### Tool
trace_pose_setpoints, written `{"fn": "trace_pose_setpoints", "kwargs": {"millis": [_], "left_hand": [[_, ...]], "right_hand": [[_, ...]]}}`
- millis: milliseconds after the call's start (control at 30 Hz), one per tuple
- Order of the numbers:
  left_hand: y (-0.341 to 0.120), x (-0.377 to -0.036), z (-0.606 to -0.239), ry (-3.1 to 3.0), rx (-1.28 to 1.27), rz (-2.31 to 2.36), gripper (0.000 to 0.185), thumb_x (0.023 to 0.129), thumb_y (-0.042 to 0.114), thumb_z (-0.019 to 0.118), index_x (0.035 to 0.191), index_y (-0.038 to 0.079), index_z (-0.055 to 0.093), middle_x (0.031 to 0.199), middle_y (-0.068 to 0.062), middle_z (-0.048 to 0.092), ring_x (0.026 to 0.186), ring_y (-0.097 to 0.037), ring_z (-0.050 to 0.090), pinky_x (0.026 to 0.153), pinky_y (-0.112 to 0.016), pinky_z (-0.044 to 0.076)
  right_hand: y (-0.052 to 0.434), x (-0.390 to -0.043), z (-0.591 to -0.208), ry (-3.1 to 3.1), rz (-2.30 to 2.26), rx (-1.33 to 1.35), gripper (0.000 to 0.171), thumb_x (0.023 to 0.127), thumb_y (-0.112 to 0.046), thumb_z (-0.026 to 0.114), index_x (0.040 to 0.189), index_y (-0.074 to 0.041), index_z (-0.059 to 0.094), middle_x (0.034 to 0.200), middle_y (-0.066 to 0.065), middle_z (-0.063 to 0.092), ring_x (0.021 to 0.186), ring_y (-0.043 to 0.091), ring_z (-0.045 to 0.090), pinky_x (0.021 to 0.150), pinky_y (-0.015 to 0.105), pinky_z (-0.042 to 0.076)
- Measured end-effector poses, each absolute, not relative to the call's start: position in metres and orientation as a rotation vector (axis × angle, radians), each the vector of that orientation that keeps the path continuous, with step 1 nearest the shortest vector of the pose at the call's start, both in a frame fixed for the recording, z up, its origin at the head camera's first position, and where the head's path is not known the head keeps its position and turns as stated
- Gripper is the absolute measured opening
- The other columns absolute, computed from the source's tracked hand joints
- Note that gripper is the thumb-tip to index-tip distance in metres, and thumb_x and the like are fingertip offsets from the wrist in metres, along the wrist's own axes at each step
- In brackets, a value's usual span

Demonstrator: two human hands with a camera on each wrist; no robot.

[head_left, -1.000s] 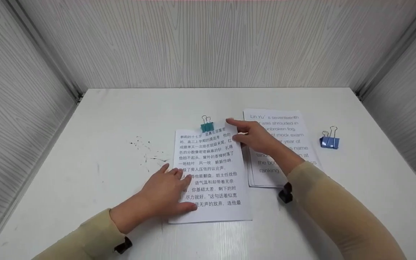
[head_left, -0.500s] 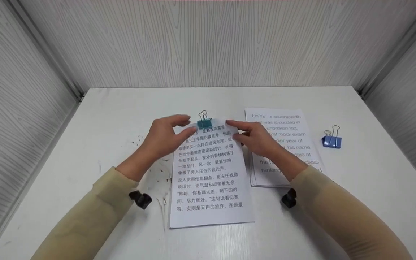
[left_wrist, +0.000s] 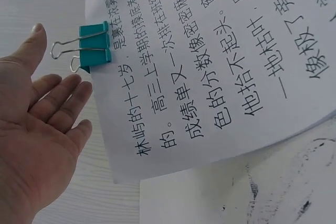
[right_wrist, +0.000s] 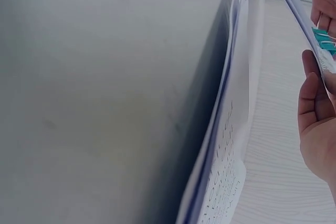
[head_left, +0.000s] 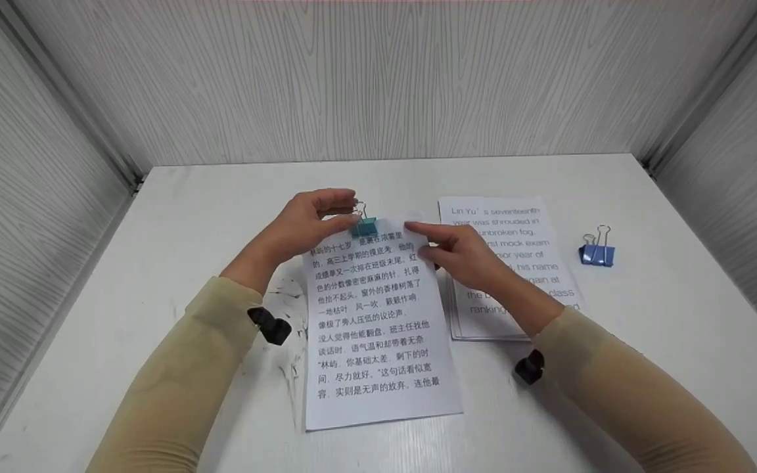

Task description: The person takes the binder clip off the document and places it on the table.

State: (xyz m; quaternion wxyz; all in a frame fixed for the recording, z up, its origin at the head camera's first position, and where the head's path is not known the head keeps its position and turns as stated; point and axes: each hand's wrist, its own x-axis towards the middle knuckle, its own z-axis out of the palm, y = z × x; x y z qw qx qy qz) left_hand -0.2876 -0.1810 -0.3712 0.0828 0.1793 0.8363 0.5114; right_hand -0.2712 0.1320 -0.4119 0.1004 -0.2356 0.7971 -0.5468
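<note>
In the head view, printed sheets with Chinese text [head_left: 378, 328] lie in front of me, their top end raised off the table. A teal binder clip [left_wrist: 95, 45] sits on their top edge, its wire handles sticking outward. My left hand [head_left: 303, 226] is at this clip, thumb and fingers spread on either side of the handles. The left wrist view shows a gap between the thumb and the clip. My right hand [head_left: 467, 256] pinches the right edge of the sheets near the top corner; in the right wrist view its fingers [right_wrist: 308, 103] are curled beneath them.
A second stack of paper with English text [head_left: 497, 226] lies to the right, partly under my right forearm. Farther right stands a blue binder clip [head_left: 596, 255]. Dark marks [head_left: 290, 289] stain the white table left of the sheets. Wood-grain panels [head_left: 378, 79] enclose the back and sides.
My left hand has left the lower left of the sheets and moved up to the teal clip. The sheets have shifted slightly left and toward me; the right hand keeps its pinch.
</note>
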Motion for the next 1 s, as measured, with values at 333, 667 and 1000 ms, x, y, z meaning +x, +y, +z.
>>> {"fn": "trace_pose_setpoints", "kwargs": {"millis": [333,667,1000], "left_hand": [[-0.182,-0.291,-0.373,2.424,0.556,1.515,0.053,0.104,0.035,0.071,0.151,0.013,0.060,0.144,-0.002,0.067,0.137,-0.018,0.059,0.121,-0.042,0.040],[-0.175,-0.290,-0.375,2.406,0.488,1.610,0.040,0.104,0.033,0.072,0.138,0.013,0.069,0.130,-0.001,0.073,0.125,-0.017,0.064,0.117,-0.040,0.043],[-0.164,-0.288,-0.373,2.528,0.519,1.719,0.032,0.106,0.024,0.069,0.133,0.006,0.069,0.121,-0.005,0.073,0.111,-0.017,0.067,0.105,-0.036,0.050]], "right_hand": [[0.133,-0.269,-0.412,2.308,-1.640,-0.724,0.050,0.104,-0.003,0.066,0.152,-0.013,0.060,0.133,0.003,0.073,0.088,0.020,0.073,0.073,0.038,0.060],[0.133,-0.270,-0.412,2.322,-1.632,-0.717,0.049,0.104,-0.003,0.066,0.152,-0.014,0.060,0.134,0.003,0.073,0.089,0.021,0.073,0.073,0.034,0.060],[0.132,-0.270,-0.409,2.351,-1.615,-0.690,0.049,0.104,-0.005,0.065,0.150,-0.022,0.063,0.135,0.000,0.072,0.087,0.020,0.071,0.073,0.040,0.059]]}}
